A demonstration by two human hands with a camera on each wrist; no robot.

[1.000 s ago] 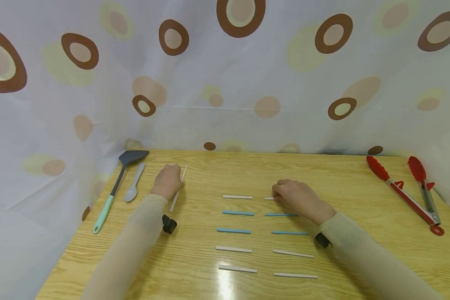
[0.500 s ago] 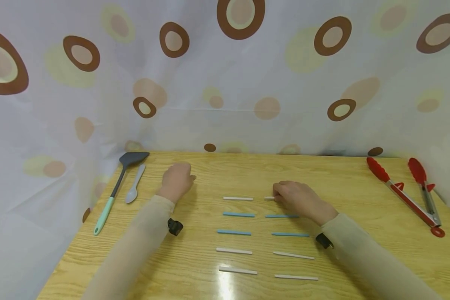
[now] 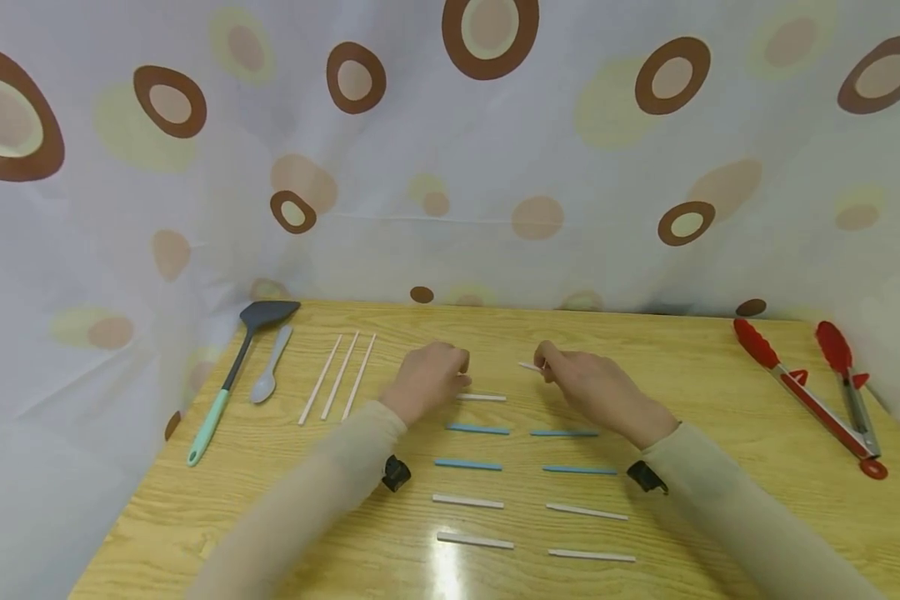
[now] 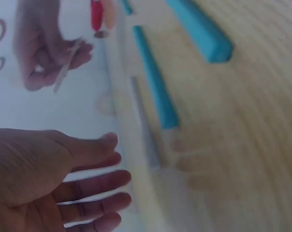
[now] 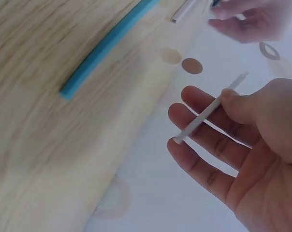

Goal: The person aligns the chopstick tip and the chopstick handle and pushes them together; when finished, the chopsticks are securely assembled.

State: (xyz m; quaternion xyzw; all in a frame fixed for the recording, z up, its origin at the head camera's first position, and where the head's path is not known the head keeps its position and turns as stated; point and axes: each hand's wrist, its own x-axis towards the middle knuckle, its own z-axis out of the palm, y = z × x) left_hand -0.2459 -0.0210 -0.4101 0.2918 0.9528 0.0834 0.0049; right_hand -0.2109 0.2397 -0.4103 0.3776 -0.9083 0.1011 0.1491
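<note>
White stick [image 5: 202, 116], right hand [image 3: 592, 385] pinching, relaxed left hand [image 3: 427, 379] part-hiding another stick [image 3: 485, 398], tongs [image 3: 823, 406] aside

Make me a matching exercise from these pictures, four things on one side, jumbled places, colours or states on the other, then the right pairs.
Things:
1. Left hand
2. Tongs
3. Right hand
4. Spoon

Descriptions:
A. Pinching a white stick
B. Beside the spatula
C. Fingers holding nothing
D. Red and silver

Pairs: 1-C, 2-D, 3-A, 4-B
</note>
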